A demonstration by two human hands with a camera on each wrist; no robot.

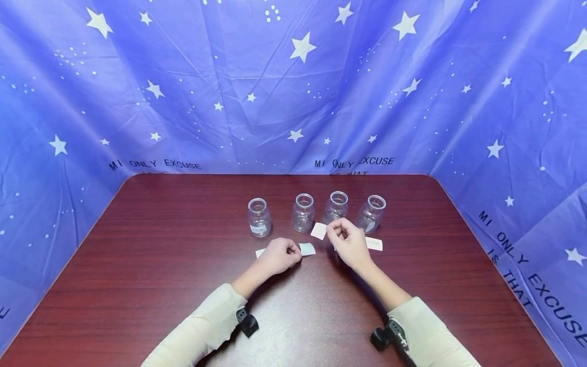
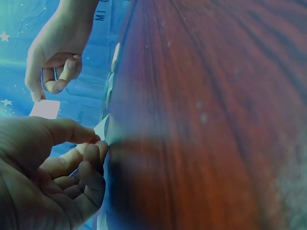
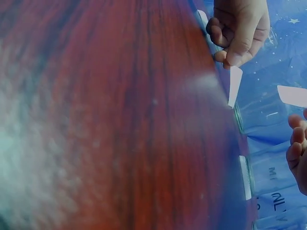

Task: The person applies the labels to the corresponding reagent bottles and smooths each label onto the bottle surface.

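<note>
My right hand (image 1: 347, 239) pinches a small white paper label (image 1: 319, 230) by its edge, raised in front of the middle jars. Lower and to the left, my left hand (image 1: 281, 255) pinches another pale slip of paper (image 1: 308, 248) close over the table. In the left wrist view, the thumb and fingertips meet at that slip's corner (image 2: 102, 126). A glass jar (image 1: 260, 219) with a printed label (image 1: 260, 229) on its front stands beyond my left hand. Behind my right hand are two more open jars, one (image 1: 338, 201) partly hidden and one (image 1: 373, 211) at the right end.
Another open glass jar (image 1: 303, 214) stands in the same row. A printed white slip (image 1: 374, 243) lies right of my right hand, and a slip (image 1: 260, 253) shows from under my left. The brown wooden table (image 1: 137, 244) ends at a blue star-patterned curtain (image 1: 257, 127).
</note>
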